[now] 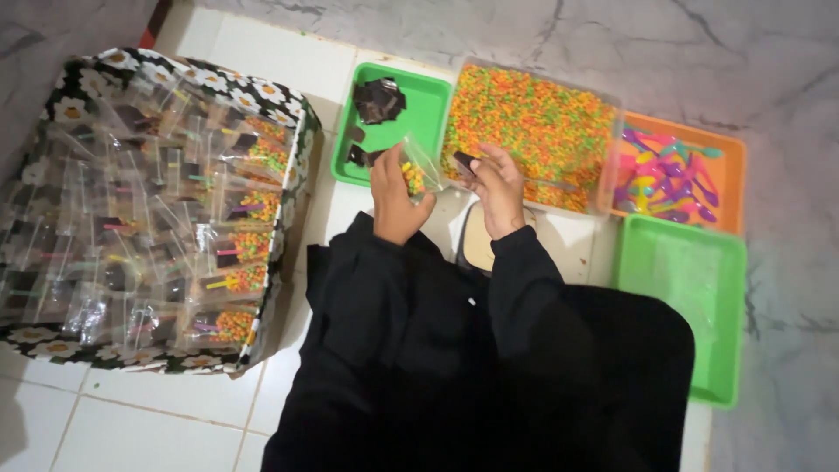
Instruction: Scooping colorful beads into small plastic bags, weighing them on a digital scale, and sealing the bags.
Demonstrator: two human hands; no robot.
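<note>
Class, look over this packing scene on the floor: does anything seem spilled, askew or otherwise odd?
Nothing stands out. The colourful sprinkles stay inside their clear tray, the plastic spoons lie in the orange tray, and filled packets sit in the flower-patterned box.

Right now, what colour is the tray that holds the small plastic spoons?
Orange; the tray shows best in the head view.

White tile floor (157, 411): daisy-print box (301, 166), sprinkle tub (612, 114), three trays (682, 280).

Clear plastic pouch (418, 171), part-filled with multicoloured sprinkles, held at centre. Many filled, sealed clear packets (166, 210) lie packed in daisy-print box (301, 157), far left.
</note>
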